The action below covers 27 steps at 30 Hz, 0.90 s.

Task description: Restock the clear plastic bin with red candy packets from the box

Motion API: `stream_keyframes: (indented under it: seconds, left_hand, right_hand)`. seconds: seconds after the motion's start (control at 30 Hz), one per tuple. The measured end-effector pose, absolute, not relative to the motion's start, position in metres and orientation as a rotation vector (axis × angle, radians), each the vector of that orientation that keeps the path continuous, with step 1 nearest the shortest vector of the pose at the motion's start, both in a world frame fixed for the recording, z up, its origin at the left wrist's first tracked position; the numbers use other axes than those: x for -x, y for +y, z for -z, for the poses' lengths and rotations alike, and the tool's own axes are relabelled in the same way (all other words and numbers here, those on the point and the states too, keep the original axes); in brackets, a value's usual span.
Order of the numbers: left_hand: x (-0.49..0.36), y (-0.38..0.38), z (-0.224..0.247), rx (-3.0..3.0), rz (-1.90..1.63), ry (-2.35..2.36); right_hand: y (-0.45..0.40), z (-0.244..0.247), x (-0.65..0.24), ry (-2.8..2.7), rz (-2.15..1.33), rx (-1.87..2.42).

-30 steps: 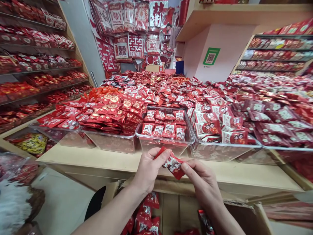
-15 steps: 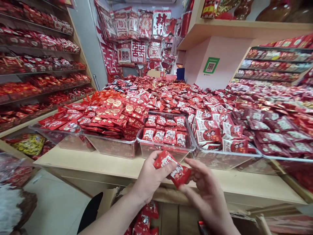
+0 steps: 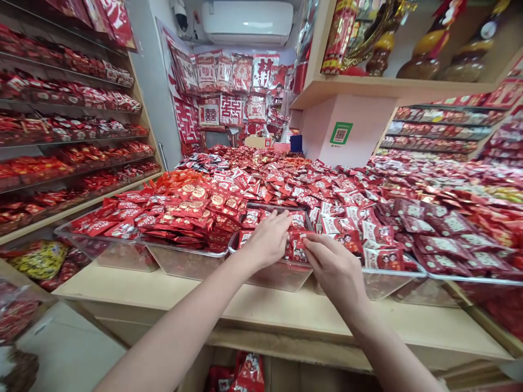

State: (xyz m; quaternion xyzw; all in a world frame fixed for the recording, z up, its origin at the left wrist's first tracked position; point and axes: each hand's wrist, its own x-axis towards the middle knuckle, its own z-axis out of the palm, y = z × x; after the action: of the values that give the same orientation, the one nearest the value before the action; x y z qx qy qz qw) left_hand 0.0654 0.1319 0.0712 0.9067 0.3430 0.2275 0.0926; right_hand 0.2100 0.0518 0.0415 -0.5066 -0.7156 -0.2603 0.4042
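Note:
In the middle clear plastic bin, small red candy packets with white lettering and printed figures stand in rows. My left hand reaches over them, its fingers stretched out flat on the packets near the back; its thumb is hidden. At the bin's front right, my right hand pinches the edge of a red candy packet between thumb and fingertips. That packet is level with the front rows, between both hands. Below the counter, more red packets lie in an open cardboard box.
Bins heaped with red packets flank the middle one: a gold-printed pile on the left, white-and-red packets and maroon packets on the right. The wooden counter runs along the front. A shelf overhangs at upper right.
Both hands have moved forward and up from in front of the counter to the middle bin, bringing the red candy packet there. My left hand has let go of it. The view has tilted up.

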Motion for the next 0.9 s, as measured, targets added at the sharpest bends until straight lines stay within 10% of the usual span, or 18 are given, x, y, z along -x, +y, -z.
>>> stream_keyframes:
  seconds: [0.57, 0.9]
  left_hand:
    - [-0.082, 0.158, -0.062, -2.793, -0.107, 1.036]
    - [-0.083, 0.158, -0.057, -2.809, -0.277, 1.038]
  right_hand:
    - [0.075, -0.054, -0.206, -2.045, 0.289, 1.907]
    - [-0.028, -0.033, -0.193, -2.139, -0.262, 1.271]
